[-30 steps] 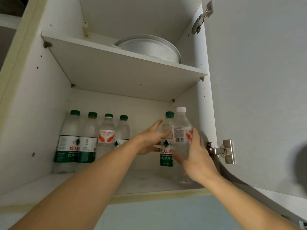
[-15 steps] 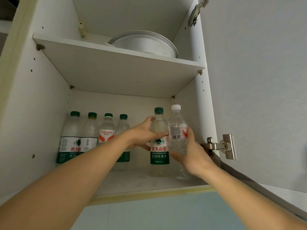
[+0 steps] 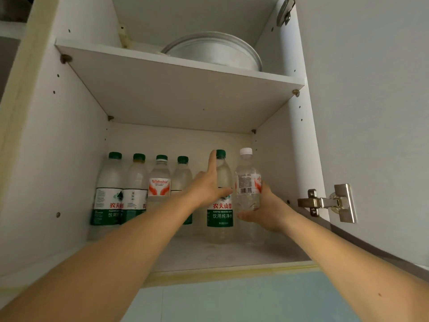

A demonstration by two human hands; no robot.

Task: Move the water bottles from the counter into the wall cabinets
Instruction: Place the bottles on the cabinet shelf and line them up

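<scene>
In the head view, the open wall cabinet's lower shelf (image 3: pixel 185 259) carries a back row of several water bottles: two green-labelled ones (image 3: pixel 108 196) at the left, a red-labelled Wahaha bottle (image 3: pixel 159 184) and another green-capped bottle (image 3: pixel 183 175). In front of them to the right stands a green-capped bottle (image 3: pixel 220 214). My left hand (image 3: pixel 206 189) wraps it, thumb across its front and index finger pointing up beside its neck. Right beside it is a white-capped clear bottle (image 3: pixel 247 182), its lower half held by my right hand (image 3: pixel 264 210).
A round metal pan (image 3: pixel 213 52) sits on the upper shelf (image 3: pixel 176 94). The cabinet door (image 3: pixel 371 112) hangs open at the right on a steel hinge (image 3: pixel 325 203). The left cabinet wall (image 3: pixel 58 147) stands close to the back row.
Both hands have carried their bottles deeper into the cabinet and set them side by side. My left index finger has straightened up along the green-capped bottle's neck.
</scene>
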